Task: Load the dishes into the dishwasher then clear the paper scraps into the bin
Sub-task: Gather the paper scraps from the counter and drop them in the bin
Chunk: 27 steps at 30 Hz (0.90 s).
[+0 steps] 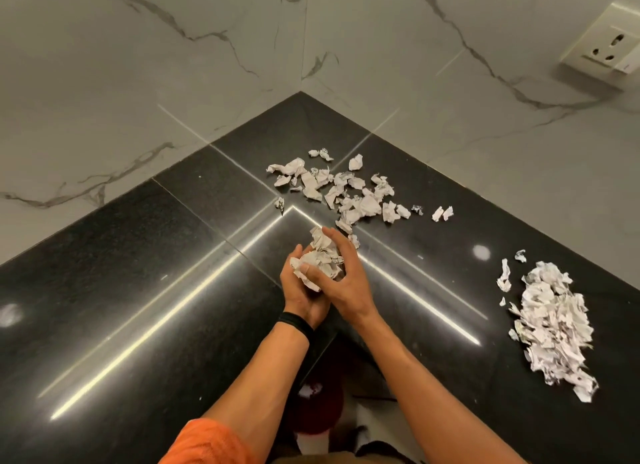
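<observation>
Both hands meet over the middle of the black stone counter. A bunch of crumpled paper scraps is cupped between them. My left hand lies underneath, palm up, thumb curled over the paper. My right hand covers the bunch from the right with fingers curved round it. More loose scraps lie scattered toward the counter's back corner. A bigger heap of torn paper sits at the right. A dark red bin with a scrap inside shows below the counter edge, between my forearms.
Marble-patterned walls meet in a corner behind the counter. A cream wall socket is mounted at the upper right. No dishes or dishwasher are in view. The counter's inner corner edge runs just in front of my body.
</observation>
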Motion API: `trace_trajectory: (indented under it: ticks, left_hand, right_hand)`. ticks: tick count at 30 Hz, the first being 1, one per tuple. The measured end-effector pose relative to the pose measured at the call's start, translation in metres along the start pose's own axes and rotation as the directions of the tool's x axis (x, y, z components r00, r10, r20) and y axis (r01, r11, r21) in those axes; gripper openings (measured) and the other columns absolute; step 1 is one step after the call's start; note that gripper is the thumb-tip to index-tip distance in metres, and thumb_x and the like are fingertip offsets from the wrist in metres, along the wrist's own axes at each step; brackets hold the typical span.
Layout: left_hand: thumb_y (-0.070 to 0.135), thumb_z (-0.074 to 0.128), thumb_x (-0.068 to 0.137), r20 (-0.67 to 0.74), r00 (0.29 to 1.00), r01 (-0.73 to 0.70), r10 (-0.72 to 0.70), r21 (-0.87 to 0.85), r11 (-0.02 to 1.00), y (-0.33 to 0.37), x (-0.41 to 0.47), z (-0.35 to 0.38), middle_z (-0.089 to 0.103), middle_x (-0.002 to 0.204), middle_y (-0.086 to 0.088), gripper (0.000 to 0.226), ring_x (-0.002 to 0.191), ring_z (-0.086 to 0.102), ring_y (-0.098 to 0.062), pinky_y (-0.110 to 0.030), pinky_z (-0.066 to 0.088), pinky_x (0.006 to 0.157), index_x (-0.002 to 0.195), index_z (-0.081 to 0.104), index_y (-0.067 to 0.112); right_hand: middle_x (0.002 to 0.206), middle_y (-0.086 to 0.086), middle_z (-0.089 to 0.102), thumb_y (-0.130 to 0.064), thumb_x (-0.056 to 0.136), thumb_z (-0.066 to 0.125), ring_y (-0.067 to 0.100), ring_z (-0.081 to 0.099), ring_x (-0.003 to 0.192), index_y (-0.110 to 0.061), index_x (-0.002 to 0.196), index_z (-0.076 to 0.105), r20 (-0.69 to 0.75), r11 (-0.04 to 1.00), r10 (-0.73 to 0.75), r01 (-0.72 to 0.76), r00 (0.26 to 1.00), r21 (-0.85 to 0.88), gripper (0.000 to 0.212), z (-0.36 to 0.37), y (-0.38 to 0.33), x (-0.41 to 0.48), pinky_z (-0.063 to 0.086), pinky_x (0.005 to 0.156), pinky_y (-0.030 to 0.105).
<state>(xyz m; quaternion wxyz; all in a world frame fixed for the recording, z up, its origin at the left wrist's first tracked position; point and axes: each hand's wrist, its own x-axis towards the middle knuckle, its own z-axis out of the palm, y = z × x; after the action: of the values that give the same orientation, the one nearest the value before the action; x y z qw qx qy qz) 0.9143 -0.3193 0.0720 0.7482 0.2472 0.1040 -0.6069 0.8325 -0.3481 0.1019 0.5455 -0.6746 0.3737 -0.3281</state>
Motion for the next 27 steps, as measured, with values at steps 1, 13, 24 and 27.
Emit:
trace_trajectory:
  ticks: [1,13,24,27]
  left_hand:
    - [0.041,0.044,0.101,0.007,1.0,-0.008,0.008,0.007,1.0,-0.003,-0.007,-0.004,0.069,0.119,-0.018,0.051,0.109,0.068,-0.031,-0.042,0.05,0.099,0.13,0.063,0.004]
    - [0.042,0.044,0.101,-0.008,0.995,-0.104,0.103,-0.067,0.992,-0.094,-0.123,-0.045,0.069,0.112,-0.016,0.05,0.103,0.068,-0.029,-0.039,0.054,0.094,0.122,0.066,0.003]
    - [0.039,0.041,0.1,-0.421,0.902,-0.112,0.094,-0.017,0.994,-0.198,-0.21,-0.161,0.072,0.09,-0.012,0.046,0.077,0.071,-0.024,-0.033,0.057,0.075,0.099,0.071,0.005]
    - [0.04,0.041,0.102,-0.526,0.847,-0.08,0.071,0.005,0.997,-0.208,-0.195,-0.207,0.073,0.093,-0.013,0.045,0.08,0.071,-0.024,-0.033,0.056,0.078,0.106,0.069,0.006]
  right_hand:
    - [0.144,-0.002,0.054,-0.03,0.081,0.084,0.01,0.055,0.132,-0.03,0.142,0.052,-0.012,1.0,0.007,-0.006,1.0,0.015,0.069,0.0,0.0,-0.008,0.048,0.109,0.031]
    - [0.134,-0.002,0.062,-0.028,0.087,0.081,-0.005,0.063,0.114,-0.025,0.139,0.058,-0.036,0.966,0.127,-0.116,0.991,0.229,0.056,-0.02,0.011,-0.146,0.052,0.091,0.016]
    - [0.129,-0.003,0.066,-0.048,0.078,0.078,0.009,0.065,0.117,-0.025,0.13,0.065,-0.053,0.907,0.39,-0.373,0.919,0.195,0.058,-0.018,0.107,-0.301,0.053,0.103,0.04]
    - [0.127,-0.007,0.068,-0.03,0.087,0.079,0.004,0.065,0.116,-0.02,0.131,0.065,-0.067,0.871,0.466,-0.444,0.882,0.208,0.047,-0.007,0.151,-0.311,0.053,0.103,0.034]
